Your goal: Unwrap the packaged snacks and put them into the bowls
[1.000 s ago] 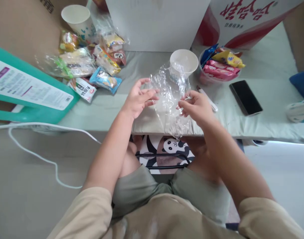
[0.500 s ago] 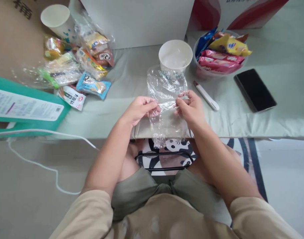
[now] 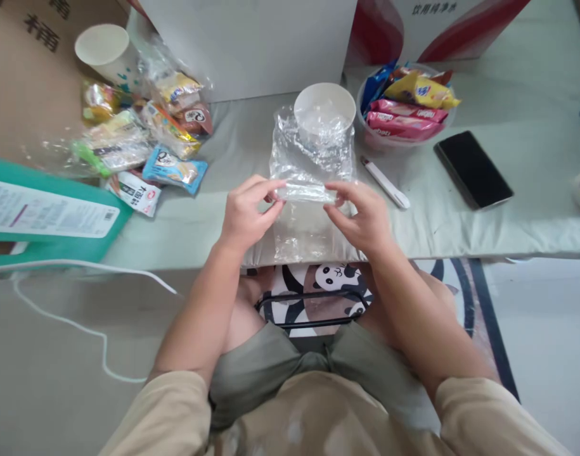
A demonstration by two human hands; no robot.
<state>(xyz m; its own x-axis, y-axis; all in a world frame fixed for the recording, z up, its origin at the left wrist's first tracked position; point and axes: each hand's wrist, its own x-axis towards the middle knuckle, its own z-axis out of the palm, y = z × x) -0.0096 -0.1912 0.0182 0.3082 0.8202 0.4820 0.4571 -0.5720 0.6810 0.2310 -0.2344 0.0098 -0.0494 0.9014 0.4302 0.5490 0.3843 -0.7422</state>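
A clear plastic bag (image 3: 309, 225) lies near the table's front edge, with a gathered fold across its middle. My left hand (image 3: 251, 209) pinches the left end of that fold between thumb and fingers. At the other end, my right hand (image 3: 359, 209) grips it with thumb and fingertips. A white paper cup (image 3: 324, 101) stands at the far end of the bag. Clear film overlaps the cup's lower part; whether it wraps around the cup I cannot tell. Right of my right hand lies a slim white-handled tool (image 3: 387, 183), possibly a knife.
Wrapped snacks (image 3: 170, 168) and another paper cup (image 3: 104, 54) are at the left, by a green container (image 3: 56, 215). A clear tub (image 3: 408, 136) of snack packs and a phone (image 3: 474, 170) are at the right. A white box (image 3: 256, 50) stands behind.
Both hands have spread slightly apart, and the fold between them is now flatter and wider. The bag's near end has drawn up onto the table edge. The view has shifted slightly.
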